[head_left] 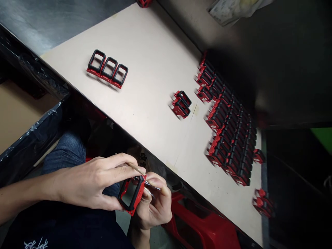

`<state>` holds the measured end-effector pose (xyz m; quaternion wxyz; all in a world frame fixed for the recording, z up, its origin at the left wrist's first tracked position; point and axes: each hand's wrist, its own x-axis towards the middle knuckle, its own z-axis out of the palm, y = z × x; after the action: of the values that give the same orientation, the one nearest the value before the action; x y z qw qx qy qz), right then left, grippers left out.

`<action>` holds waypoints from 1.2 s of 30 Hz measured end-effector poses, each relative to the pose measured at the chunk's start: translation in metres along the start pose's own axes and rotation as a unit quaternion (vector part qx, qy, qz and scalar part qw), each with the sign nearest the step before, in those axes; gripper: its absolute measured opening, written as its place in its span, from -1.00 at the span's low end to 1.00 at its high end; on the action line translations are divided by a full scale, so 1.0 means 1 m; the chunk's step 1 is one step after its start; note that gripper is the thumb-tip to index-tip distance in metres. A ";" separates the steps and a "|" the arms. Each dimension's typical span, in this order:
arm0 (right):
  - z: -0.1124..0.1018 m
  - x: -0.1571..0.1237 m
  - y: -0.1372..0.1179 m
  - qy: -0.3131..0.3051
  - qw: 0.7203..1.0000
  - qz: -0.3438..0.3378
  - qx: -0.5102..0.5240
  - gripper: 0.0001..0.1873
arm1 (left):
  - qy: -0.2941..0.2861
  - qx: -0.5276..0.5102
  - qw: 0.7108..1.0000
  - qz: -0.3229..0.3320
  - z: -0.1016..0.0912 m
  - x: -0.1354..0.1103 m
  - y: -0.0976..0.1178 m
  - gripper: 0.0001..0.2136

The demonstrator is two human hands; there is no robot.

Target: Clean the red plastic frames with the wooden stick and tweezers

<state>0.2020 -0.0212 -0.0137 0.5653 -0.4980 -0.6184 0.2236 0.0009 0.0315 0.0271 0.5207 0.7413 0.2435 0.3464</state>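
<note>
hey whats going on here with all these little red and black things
A person holds one red-and-black frame between both hands, just below the edge of the table. The left hand grips it from the side, the right hand from underneath, and a thin stick touches its top corner. On the table lie a row of three frames, a small pair and a big batch set in rows.

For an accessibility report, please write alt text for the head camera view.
The left hand and right hand hold a red-and-black frame, with a thin stick at its top corner. Beyond, a beige table carries three frames side by side, a small pair and many packed rows.
</note>
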 end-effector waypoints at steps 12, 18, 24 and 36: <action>0.005 0.005 0.003 0.032 0.999 0.018 0.021 -0.95 | 0.007 -0.010 1.000 -0.020 0.000 -0.001 0.002 -0.51; 0.001 0.008 0.010 0.121 0.991 0.007 0.060 -0.88 | 0.016 -0.002 0.999 -0.030 -0.001 0.001 0.003 -0.52; -0.001 0.003 0.004 0.033 0.998 -0.046 -0.016 -0.84 | 0.019 -0.008 1.000 -0.020 0.000 -0.001 0.002 -0.51; 0.003 0.004 0.003 0.008 0.998 -0.059 -0.010 -0.84 | 0.017 0.001 1.000 -0.018 0.000 0.000 0.002 -0.54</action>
<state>0.2007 -0.0156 -0.0151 0.5774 -0.4680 -0.6443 0.1804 0.0012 0.0305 0.0287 0.5218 0.7317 0.2660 0.3487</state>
